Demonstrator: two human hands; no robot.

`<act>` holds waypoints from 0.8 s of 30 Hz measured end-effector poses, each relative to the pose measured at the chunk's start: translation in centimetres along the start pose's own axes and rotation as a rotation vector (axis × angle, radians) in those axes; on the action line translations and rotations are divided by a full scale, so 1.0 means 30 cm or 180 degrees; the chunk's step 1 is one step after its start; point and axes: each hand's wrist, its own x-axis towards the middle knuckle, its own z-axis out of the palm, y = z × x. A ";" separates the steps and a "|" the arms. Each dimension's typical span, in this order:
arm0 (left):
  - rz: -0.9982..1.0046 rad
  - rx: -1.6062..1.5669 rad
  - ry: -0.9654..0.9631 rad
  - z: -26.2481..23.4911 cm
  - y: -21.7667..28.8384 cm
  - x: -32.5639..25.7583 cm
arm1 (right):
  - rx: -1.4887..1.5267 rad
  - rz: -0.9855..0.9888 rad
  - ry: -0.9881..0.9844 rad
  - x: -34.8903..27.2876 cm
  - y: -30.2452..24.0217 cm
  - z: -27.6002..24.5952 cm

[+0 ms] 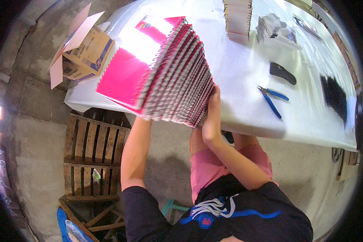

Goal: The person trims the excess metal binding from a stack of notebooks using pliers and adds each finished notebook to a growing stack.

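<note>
A thick stack of spiral-bound notebooks (pixel 177 80) with pink covers leans over the table's near edge, its black coils and page edges turned toward me. My right hand (pixel 212 115) presses against the stack's right side, fingers running behind it. From the left, my left forearm (pixel 136 155) goes up to the stack's lower left corner; the hand itself is hidden beneath or behind the notebooks, apparently bearing them. Another pink notebook (pixel 121 78) lies on the table just left of the stack, with glare across the covers behind.
An open cardboard box (pixel 86 54) stands left of the white-covered table (pixel 242 105). On the table are another notebook stack (pixel 237 22), a plastic bag (pixel 274 30), a dark oblong object (pixel 282 73), blue-handled cutters (pixel 272 101) and black coils (pixel 333 94). A wooden slatted chair (pixel 94 151) is below left.
</note>
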 end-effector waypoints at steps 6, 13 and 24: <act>-0.1858 -0.1571 0.0377 0.132 0.110 -0.160 | 0.1091 0.0727 -0.0756 0.165 -0.030 -0.043; -0.1460 -0.1951 0.0911 0.301 0.146 -0.202 | 0.0759 0.1810 -0.1486 0.258 -0.142 -0.091; -0.0559 -0.2556 0.1575 0.499 0.089 -0.216 | 0.0667 0.0606 -0.1602 0.517 -0.118 -0.112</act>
